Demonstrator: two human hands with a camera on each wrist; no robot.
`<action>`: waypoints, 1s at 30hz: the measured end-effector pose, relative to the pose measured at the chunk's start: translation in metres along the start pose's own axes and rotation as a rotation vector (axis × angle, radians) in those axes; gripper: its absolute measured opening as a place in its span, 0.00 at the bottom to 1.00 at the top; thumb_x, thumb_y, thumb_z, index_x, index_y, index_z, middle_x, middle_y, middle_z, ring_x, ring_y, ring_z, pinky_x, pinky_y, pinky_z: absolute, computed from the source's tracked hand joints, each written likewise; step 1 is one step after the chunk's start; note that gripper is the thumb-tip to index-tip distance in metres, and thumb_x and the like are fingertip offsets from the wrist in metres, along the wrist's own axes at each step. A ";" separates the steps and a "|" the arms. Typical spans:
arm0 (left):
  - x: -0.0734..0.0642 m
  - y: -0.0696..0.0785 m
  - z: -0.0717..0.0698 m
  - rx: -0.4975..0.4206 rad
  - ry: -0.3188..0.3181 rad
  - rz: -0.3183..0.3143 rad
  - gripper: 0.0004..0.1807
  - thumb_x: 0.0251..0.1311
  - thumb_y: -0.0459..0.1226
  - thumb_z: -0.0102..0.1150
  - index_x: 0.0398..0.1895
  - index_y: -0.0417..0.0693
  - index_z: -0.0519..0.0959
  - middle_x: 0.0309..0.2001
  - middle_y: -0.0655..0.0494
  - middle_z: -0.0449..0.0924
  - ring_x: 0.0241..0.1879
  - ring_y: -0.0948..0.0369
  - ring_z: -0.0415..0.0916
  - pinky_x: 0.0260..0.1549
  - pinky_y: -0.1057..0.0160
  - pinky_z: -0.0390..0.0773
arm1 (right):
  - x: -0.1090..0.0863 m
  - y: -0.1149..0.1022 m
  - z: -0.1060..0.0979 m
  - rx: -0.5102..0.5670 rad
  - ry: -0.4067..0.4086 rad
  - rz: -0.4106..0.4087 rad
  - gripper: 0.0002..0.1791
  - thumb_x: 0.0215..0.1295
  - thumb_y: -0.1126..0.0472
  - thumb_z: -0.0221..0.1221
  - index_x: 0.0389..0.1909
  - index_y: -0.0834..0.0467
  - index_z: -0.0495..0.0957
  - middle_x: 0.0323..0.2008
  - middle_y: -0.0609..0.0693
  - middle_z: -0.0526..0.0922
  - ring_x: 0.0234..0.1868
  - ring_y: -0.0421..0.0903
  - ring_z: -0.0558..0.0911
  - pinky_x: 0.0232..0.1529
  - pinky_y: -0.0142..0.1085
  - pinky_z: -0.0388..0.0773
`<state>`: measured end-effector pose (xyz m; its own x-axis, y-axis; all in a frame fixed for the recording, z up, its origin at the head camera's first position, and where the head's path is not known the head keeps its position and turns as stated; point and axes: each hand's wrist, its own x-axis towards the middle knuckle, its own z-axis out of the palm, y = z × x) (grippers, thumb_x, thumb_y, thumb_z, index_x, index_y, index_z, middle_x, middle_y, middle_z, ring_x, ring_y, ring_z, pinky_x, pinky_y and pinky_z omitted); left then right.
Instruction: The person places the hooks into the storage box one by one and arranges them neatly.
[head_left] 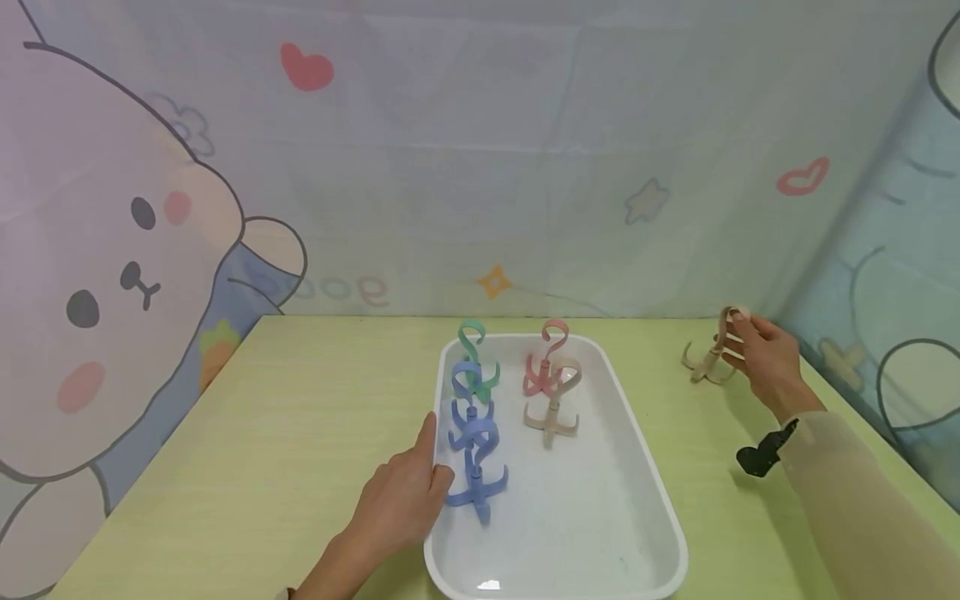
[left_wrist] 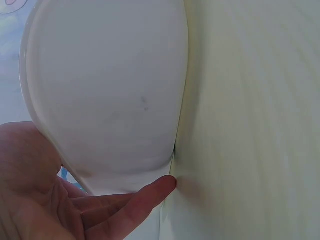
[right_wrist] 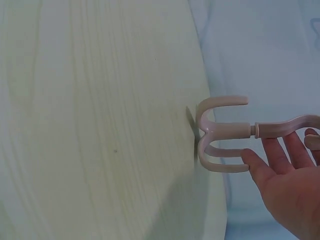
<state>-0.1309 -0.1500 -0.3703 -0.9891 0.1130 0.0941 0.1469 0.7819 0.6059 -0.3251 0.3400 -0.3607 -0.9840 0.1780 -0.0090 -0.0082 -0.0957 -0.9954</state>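
My left hand (head_left: 405, 496) grips the left rim of a white tray (head_left: 585, 517), its thumb over the edge. In the left wrist view, the fingers of that hand (left_wrist: 115, 210) lie against the tray's outer wall. Right of the tray, my right hand (head_left: 772, 362) holds a beige pronged hook hanger (head_left: 707, 367) by its curved top. The right wrist view shows its prongs (right_wrist: 225, 168) at the tabletop; whether they touch is unclear. Inside the tray stand a green hanger (head_left: 486, 387), a pink one (head_left: 542, 379), another beige one (head_left: 552, 421) and two blue ones (head_left: 477, 483).
A pale yellow-green wood-grain table (head_left: 315, 417) carries the tray. Behind it hangs a printed cloth (head_left: 450, 167), and more cloth (head_left: 900, 275) borders the right side. A dark heart-shaped piece (head_left: 761, 457) hangs by my right wrist.
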 end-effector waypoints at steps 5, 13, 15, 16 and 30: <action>0.000 0.001 0.000 0.009 -0.002 -0.002 0.40 0.70 0.37 0.48 0.83 0.34 0.54 0.60 0.35 0.83 0.27 0.57 0.75 0.21 0.60 0.70 | -0.006 -0.001 0.000 0.079 -0.042 0.004 0.50 0.74 0.46 0.60 0.86 0.59 0.46 0.42 0.36 0.82 0.40 0.32 0.89 0.39 0.28 0.85; -0.001 0.002 0.000 0.003 -0.005 -0.006 0.40 0.69 0.37 0.48 0.83 0.34 0.54 0.61 0.35 0.82 0.26 0.57 0.73 0.20 0.60 0.68 | -0.015 -0.004 0.000 0.234 -0.173 -0.019 0.38 0.76 0.53 0.61 0.82 0.54 0.59 0.44 0.41 0.89 0.42 0.41 0.92 0.43 0.37 0.88; -0.001 0.001 0.000 0.001 -0.004 -0.007 0.40 0.69 0.37 0.48 0.83 0.34 0.54 0.61 0.35 0.83 0.25 0.57 0.73 0.20 0.60 0.68 | -0.017 -0.005 0.001 0.269 -0.204 -0.027 0.26 0.76 0.55 0.60 0.72 0.52 0.72 0.45 0.43 0.90 0.43 0.43 0.92 0.43 0.39 0.88; -0.001 0.001 0.000 0.002 -0.004 -0.005 0.40 0.69 0.37 0.48 0.83 0.34 0.54 0.61 0.35 0.83 0.25 0.57 0.73 0.20 0.60 0.68 | -0.018 -0.005 0.001 0.279 -0.218 -0.030 0.20 0.76 0.55 0.60 0.66 0.51 0.77 0.45 0.44 0.90 0.44 0.44 0.92 0.44 0.39 0.88; 0.000 0.001 0.000 0.005 0.003 0.004 0.40 0.69 0.36 0.48 0.83 0.33 0.54 0.62 0.35 0.82 0.26 0.58 0.74 0.21 0.60 0.69 | -0.026 -0.020 0.010 0.242 -0.296 -0.016 0.12 0.78 0.55 0.58 0.56 0.49 0.83 0.47 0.45 0.91 0.47 0.45 0.91 0.47 0.41 0.88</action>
<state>-0.1305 -0.1492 -0.3700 -0.9886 0.1140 0.0989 0.1506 0.7847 0.6014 -0.3014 0.3273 -0.3400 -0.9919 -0.1062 0.0694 -0.0306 -0.3300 -0.9435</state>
